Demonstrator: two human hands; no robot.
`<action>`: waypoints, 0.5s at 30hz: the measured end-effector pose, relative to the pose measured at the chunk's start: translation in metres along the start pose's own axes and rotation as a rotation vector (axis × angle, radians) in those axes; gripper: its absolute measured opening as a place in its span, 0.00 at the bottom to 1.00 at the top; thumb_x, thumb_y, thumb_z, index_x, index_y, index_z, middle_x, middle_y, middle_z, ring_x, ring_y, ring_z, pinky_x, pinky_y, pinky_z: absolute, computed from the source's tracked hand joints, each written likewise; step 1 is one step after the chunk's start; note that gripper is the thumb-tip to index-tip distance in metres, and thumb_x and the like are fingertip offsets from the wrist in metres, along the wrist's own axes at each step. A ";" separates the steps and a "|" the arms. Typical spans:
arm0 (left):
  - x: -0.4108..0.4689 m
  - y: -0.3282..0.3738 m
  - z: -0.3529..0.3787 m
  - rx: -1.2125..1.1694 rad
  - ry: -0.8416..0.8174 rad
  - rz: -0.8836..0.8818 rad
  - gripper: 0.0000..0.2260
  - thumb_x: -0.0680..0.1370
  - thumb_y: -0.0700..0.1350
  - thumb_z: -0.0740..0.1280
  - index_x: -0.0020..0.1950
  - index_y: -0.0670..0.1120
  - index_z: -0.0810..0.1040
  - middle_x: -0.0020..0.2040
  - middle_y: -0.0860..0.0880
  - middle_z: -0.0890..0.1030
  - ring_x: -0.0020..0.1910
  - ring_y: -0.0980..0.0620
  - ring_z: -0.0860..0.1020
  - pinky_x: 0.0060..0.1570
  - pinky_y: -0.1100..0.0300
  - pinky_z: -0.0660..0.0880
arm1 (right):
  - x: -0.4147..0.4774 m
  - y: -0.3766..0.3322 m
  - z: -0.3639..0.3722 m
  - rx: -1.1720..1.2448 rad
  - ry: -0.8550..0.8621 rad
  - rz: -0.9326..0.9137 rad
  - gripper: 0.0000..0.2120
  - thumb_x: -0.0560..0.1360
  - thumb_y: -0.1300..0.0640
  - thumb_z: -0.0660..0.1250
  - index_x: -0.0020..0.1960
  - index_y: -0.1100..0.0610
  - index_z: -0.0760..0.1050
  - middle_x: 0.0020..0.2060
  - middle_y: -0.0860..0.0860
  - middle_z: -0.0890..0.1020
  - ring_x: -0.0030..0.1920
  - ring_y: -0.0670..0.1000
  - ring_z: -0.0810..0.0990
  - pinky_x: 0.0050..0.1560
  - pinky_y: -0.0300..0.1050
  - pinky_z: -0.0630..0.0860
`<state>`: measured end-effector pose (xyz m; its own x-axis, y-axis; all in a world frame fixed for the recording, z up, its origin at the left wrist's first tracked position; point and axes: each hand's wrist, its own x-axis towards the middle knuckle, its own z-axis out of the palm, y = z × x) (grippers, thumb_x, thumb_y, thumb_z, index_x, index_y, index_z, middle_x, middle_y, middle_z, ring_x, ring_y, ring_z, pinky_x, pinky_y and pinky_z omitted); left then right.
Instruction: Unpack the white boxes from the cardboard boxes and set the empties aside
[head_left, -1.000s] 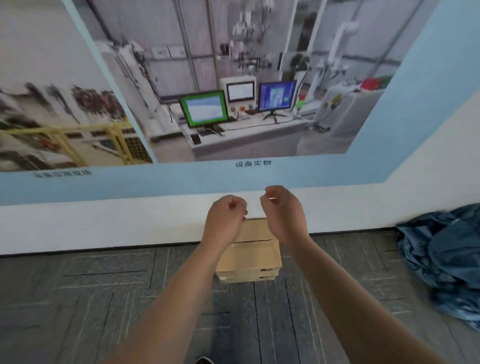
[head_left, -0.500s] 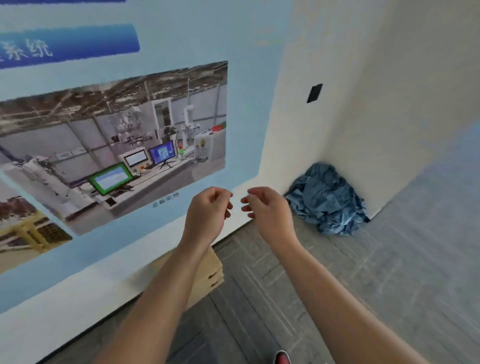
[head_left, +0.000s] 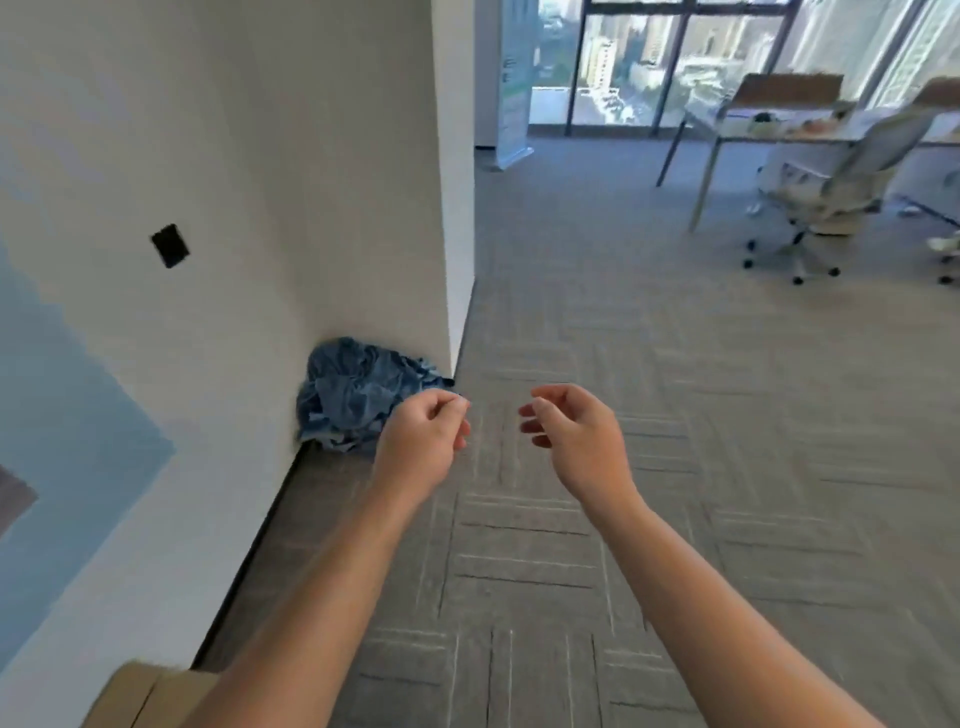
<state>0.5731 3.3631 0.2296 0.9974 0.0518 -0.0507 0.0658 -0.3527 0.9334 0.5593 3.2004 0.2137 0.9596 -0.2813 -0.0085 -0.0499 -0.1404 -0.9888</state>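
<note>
Cardboard box (head_left: 139, 695): only one tan corner shows, at the bottom left edge of the view. It sits on the floor (head_left: 701, 426) against the base of the wall (head_left: 260, 197), with the left forearm across part of it. Cannot tell whether it is open, full or empty. No white boxes in view.

Handling, judged: plain corrugated card, so likely light if empty and noticeably heavier if still packed. Panels are stiff at edges and corners but give in the middle if squeezed. The surface is dry and matte, so not slippery, and it is not fragile, though the flaps can tear. Best hold is two hands on opposite sides, low down near the bottom edges. Avoid lifting by a loose flap.

Left hand (head_left: 422, 448) is raised in mid-air, well apart from the box. Its fingers (head_left: 448, 410) are loosely curled with the thumb near the index, and it holds nothing. Right hand (head_left: 577, 441) is beside it at the same height with a gap between them. It is likewise empty, touching nothing.

Behind the left hand a crumpled blue cloth (head_left: 349, 400) is heaped in the wall corner. There is a small black plate (head_left: 170, 245) on the wall. Farther off are a desk (head_left: 779, 136), an office chair (head_left: 841, 182) and a tall window (head_left: 623, 62).
</note>
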 end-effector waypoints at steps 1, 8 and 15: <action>-0.001 0.014 0.037 -0.006 -0.041 0.016 0.08 0.80 0.46 0.65 0.45 0.46 0.81 0.37 0.49 0.83 0.37 0.51 0.81 0.48 0.47 0.81 | 0.003 0.006 -0.041 0.003 0.042 -0.001 0.06 0.80 0.61 0.65 0.50 0.53 0.78 0.43 0.51 0.86 0.43 0.52 0.85 0.45 0.48 0.80; -0.046 0.111 0.300 -0.040 -0.322 0.053 0.08 0.80 0.42 0.64 0.45 0.42 0.81 0.35 0.48 0.81 0.33 0.53 0.78 0.40 0.54 0.77 | 0.003 0.048 -0.331 0.015 0.354 0.018 0.06 0.80 0.61 0.65 0.48 0.53 0.78 0.41 0.51 0.86 0.42 0.51 0.85 0.42 0.43 0.78; -0.112 0.199 0.514 0.004 -0.637 0.146 0.08 0.81 0.42 0.63 0.46 0.41 0.80 0.36 0.47 0.81 0.34 0.51 0.78 0.36 0.60 0.75 | -0.029 0.073 -0.549 0.044 0.657 0.044 0.06 0.80 0.61 0.64 0.49 0.53 0.79 0.42 0.51 0.86 0.42 0.50 0.84 0.43 0.43 0.79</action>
<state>0.4902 2.8068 0.2388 0.8185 -0.5607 -0.1251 -0.0728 -0.3172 0.9456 0.3754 2.6773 0.2229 0.5875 -0.8087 0.0298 -0.0607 -0.0808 -0.9949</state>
